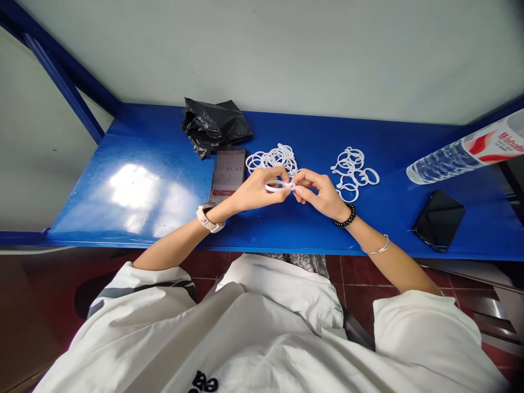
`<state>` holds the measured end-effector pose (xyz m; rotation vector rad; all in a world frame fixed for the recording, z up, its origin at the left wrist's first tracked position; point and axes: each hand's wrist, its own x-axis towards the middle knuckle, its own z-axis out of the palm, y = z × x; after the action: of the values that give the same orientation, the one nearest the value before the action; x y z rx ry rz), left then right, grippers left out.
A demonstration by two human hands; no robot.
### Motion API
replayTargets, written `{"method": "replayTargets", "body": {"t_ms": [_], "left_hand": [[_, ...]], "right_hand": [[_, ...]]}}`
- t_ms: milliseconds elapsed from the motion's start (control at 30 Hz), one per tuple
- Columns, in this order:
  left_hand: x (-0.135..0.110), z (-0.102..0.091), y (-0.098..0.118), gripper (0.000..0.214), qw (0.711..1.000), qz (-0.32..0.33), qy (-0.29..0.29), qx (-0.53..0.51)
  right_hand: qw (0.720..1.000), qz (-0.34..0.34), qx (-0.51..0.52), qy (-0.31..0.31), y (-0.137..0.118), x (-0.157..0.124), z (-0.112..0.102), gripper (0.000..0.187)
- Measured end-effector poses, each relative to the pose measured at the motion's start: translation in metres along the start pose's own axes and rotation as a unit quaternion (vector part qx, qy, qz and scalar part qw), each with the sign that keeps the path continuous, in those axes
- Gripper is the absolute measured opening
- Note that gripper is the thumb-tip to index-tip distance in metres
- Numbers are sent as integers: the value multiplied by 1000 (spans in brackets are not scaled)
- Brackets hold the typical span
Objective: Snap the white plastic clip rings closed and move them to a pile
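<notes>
Both hands meet over the middle of a blue table (143, 185). My left hand (262, 188) and my right hand (317, 191) pinch a single white plastic ring (278, 186) between their fingertips, one at each end. Behind my left hand lies a pile of white rings (272, 158). A second cluster of white rings (354, 172) lies just right of my right hand. A watch sits on my left wrist; a black bead bracelet and a thin bangle circle my right forearm.
A phone with a timer on its screen (227, 174) lies left of my hands. A crumpled black plastic bag (215, 125) sits at the back. At the right are a dark phone (439, 220) and a lying water bottle (466, 150). A pale wall runs behind.
</notes>
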<state>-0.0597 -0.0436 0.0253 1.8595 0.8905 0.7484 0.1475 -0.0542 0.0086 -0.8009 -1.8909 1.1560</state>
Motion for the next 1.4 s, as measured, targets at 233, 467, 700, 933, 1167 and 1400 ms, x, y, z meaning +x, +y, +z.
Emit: {"method": "replayTargets", "body": {"t_ms": [233, 467, 700, 933, 1167, 1400], "left_hand": [[-3, 3, 3, 20, 999, -32, -5, -7], [-3, 3, 3, 20, 999, -43, -4, -10], [-2, 3, 3, 19, 999, -39, 0, -13], [-2, 5, 5, 16, 999, -47, -11, -25], [-2, 5, 5, 18, 998, -56, -15, -27], [-3, 5, 3, 19, 999, -46, -16, -23]], "right_hand": [[999, 11, 10, -33, 0, 0, 2, 31], [999, 14, 24, -36, -1, 0, 2, 30], [998, 24, 38, -52, 0, -1, 4, 33], [997, 43, 35, -55, 2, -2, 5, 36], [998, 33, 28, -54, 1, -2, 5, 39], [997, 43, 34, -48, 0, -1, 6, 38]]}}
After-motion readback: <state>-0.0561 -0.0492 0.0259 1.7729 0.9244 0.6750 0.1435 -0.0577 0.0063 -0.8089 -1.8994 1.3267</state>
